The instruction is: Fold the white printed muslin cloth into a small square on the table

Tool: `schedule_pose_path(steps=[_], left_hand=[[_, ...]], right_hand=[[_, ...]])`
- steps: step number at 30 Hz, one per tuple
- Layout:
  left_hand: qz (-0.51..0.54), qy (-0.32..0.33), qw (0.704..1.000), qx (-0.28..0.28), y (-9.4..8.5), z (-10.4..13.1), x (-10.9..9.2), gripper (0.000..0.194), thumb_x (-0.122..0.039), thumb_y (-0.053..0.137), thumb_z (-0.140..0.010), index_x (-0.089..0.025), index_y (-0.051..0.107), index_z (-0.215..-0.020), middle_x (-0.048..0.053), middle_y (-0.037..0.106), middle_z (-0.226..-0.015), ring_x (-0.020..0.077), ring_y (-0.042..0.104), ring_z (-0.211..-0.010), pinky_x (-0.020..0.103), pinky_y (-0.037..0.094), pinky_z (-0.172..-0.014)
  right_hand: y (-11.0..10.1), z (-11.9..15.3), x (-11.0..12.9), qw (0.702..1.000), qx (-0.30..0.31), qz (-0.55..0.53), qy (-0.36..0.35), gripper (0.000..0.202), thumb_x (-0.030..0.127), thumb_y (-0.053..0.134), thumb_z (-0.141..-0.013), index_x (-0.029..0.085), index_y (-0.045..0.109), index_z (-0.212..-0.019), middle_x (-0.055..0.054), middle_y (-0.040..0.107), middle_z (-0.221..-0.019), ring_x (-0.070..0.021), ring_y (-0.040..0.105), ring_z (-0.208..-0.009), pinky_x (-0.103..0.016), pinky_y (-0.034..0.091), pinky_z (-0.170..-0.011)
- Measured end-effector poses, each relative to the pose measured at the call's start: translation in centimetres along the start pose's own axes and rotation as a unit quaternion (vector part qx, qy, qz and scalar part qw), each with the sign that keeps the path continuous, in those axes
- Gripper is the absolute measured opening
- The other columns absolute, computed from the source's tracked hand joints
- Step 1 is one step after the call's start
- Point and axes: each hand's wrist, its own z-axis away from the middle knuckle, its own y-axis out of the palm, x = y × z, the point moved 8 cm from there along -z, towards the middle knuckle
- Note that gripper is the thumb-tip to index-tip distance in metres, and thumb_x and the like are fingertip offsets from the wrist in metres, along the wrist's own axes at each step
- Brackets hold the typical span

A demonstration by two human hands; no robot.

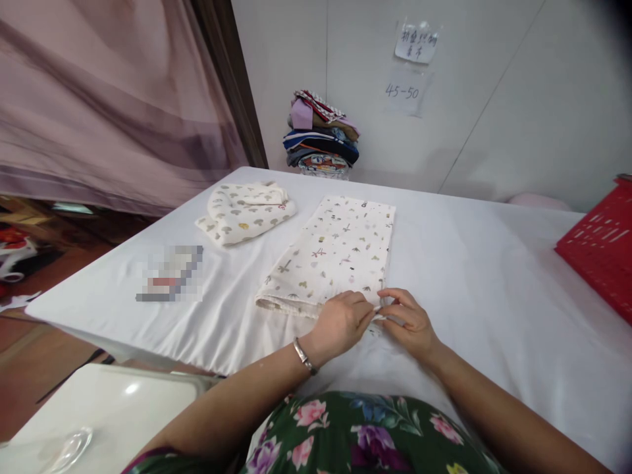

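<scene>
While the left hand [343, 324] and right hand [409, 324], fingertips nearly closed, pinch the near right corner of the patterned cloth [340, 250], its folded body lies on the counter [474, 283]. Uneven tugging could skew the layers.

Mauve curtain [123, 85] beside pale wall [355, 59].

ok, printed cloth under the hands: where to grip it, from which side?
I'd pinch the near left corner of the printed cloth, coming in low from the near side: the cloth lies mostly flat, but its layered edge shows there. The left hand and right hand occupy the near right corner.
</scene>
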Motion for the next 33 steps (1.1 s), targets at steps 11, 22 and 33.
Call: schedule_pose_path(steps=[11, 22, 33], left_hand=[[0.062, 0.006, 0.998, 0.025, -0.2, 0.7, -0.5, 0.024, -0.034, 0.044, -0.089, -0.02, 0.063, -0.095, 0.005, 0.062, -0.089, 0.0163, 0.056, -0.084, 0.029, 0.044, -0.078], [0.162, -0.146, 0.975, -0.032, 0.0, 0.1, 2.4, 0.018, -0.027, 0.051, -0.084, -0.018, 0.064, -0.074, 0.0, 0.061, -0.073, 0.0112, 0.054, -0.069, 0.022, 0.041, -0.064], [0.106, -0.125, 0.985, -0.048, -0.1, -0.2, 1.3, 0.016, -0.024, 0.052, -0.083, -0.018, 0.06, -0.071, 0.0, 0.058, -0.072, 0.011, 0.053, -0.069, 0.021, 0.039, -0.06]], right_hand=[[0.1, -0.2, -0.2, 0.999, -0.012, -0.029, 0.026, 0.003, 0.021, 0.059, -0.08, 0.021, 0.062, -0.079, -0.006, 0.064, -0.088, -0.0172, 0.061, -0.082, -0.033, 0.052, -0.074], [-0.4, 0.0, -0.5, 0.999, -0.036, -0.017, 0.029, 0.007, 0.02, 0.057, -0.082, 0.022, 0.063, -0.083, -0.006, 0.061, -0.095, -0.0172, 0.06, -0.087, -0.033, 0.052, -0.076], [-0.6, -0.1, 0.1, 0.999, -0.034, -0.017, 0.012, 0.008, 0.016, 0.057, -0.08, 0.021, 0.063, -0.08, -0.009, 0.055, -0.113, -0.0192, 0.056, -0.095, -0.033, 0.05, -0.074]])
